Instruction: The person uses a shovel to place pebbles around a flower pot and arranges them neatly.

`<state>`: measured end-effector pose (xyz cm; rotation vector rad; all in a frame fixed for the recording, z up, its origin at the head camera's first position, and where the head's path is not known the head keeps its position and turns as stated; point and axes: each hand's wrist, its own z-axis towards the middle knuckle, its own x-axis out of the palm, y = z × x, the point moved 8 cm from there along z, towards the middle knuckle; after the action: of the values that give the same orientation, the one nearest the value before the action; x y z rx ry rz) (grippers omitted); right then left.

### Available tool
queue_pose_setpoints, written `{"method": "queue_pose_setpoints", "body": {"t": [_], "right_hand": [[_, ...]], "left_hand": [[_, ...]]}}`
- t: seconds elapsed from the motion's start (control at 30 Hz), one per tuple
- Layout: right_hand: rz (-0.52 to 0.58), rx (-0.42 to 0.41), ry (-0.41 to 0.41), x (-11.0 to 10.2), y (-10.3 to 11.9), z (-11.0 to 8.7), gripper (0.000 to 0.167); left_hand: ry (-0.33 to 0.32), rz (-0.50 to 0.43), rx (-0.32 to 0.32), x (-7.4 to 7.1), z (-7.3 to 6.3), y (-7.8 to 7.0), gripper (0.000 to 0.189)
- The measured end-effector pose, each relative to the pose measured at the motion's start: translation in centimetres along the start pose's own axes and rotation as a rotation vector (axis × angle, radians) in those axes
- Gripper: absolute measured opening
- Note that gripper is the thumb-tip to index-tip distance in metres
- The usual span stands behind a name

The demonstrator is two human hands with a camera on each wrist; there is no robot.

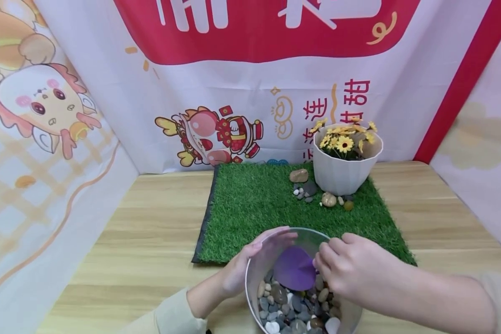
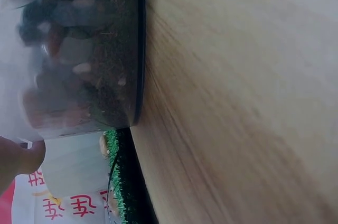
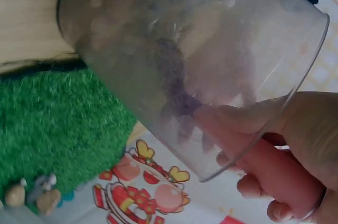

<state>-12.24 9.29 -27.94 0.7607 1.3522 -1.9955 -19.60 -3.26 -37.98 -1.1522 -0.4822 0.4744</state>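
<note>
A clear round bucket (image 1: 252, 278) stands at the table's front, part filled with grey, white and brown pebbles (image 1: 290, 304). My left hand (image 1: 240, 269) holds the bucket from the left, its fingers wrapped round the far side. Over the right rim, my right hand (image 1: 350, 262) grips a small trowel by its pink handle (image 3: 269, 174). The trowel's purple blade (image 1: 294, 269) tilts down inside the bucket, low against the pebbles; its tip is hard to make out. Through the wall in the left wrist view, dark soil-like matter (image 2: 113, 81) shows near the bucket's base.
Behind the bucket lies a green turf mat (image 1: 250, 208). A white pot (image 1: 340, 174) of yellow flowers (image 1: 344, 144) stands at its back right, with several stones (image 1: 305, 188) beside it. Printed cloth (image 1: 250, 93) hangs behind the wooden table (image 1: 150, 222).
</note>
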Motion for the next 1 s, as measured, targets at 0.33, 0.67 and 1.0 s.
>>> {"method": "queue_pose_setpoints", "body": {"t": [0.33, 0.67, 1.0], "right_hand": [[0.171, 0.024, -0.070, 0.5, -0.3, 0.3, 0.045], [0.193, 0.023, 0.045, 1.4, -0.3, 0.2, 0.018], [0.306, 0.070, -0.066, 2.4, -0.9, 0.1, 0.031]], "left_hand": [[-0.031, -0.046, -0.080, 0.0, -0.3, 0.3, 0.066], [-0.037, -0.045, -0.072, -0.3, -0.3, 0.0, 0.067], [-0.027, -0.061, -0.046, 0.0, -0.1, 0.4, 0.065]]}}
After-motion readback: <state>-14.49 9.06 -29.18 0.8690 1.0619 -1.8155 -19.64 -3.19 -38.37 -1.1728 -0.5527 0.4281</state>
